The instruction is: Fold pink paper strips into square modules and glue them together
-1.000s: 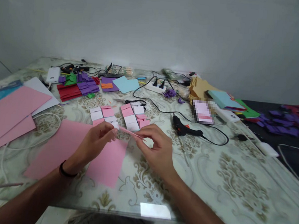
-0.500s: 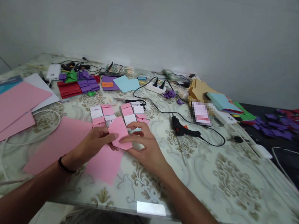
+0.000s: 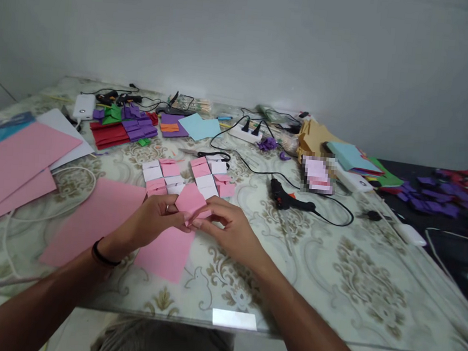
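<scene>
A small piece of pink paper [image 3: 191,199] is held up between both hands, bent along its lower edge. My left hand [image 3: 157,218] grips its left side, thumb in front. My right hand [image 3: 227,224] pinches the lower right corner, where the fingertips of both hands meet. Just beyond the hands lie two checkered groups of folded squares, a left pink and white group [image 3: 161,170] and a right pink and white group [image 3: 206,186]. Below the hands rests a pink paper piece [image 3: 165,259], with a larger pink sheet [image 3: 95,218] to its left.
A black glue gun [image 3: 289,198] with its cord lies to the right. Scissors [image 3: 215,156] and a white power strip [image 3: 243,134] are behind. Large pink sheets [image 3: 18,162] cover the left side. Folded red and purple papers [image 3: 110,133] sit at the back left.
My right hand has closed from spread fingers into a pinch on the paper's lower corner. The paper's lower edge is now bent, and my left fingers have shifted toward it.
</scene>
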The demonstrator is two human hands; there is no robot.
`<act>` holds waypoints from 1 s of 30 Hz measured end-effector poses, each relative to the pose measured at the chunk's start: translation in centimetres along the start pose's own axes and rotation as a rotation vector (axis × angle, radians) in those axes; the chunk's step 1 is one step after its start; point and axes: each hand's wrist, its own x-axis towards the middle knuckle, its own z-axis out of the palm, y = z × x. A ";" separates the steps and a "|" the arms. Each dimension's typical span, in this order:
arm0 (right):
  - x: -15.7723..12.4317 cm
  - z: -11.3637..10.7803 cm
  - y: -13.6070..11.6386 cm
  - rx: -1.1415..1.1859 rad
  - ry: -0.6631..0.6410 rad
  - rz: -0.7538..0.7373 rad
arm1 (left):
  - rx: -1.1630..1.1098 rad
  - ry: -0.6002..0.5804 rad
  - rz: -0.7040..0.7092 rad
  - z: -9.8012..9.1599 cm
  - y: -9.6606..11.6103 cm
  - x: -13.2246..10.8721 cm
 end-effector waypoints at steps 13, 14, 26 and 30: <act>-0.4 0.9 0.6 0.000 0.143 0.084 | -0.082 -0.065 -0.002 0.6 -0.2 -0.4; -0.4 0.9 0.6 0.037 0.161 0.092 | -0.081 -0.046 0.004 0.6 -0.2 -0.4; 0.0 0.8 0.4 0.208 0.157 0.194 | -0.066 0.011 0.038 0.6 -0.1 -0.3; 0.1 0.9 0.5 0.227 0.174 0.219 | -0.040 0.047 0.050 0.8 0.1 -0.3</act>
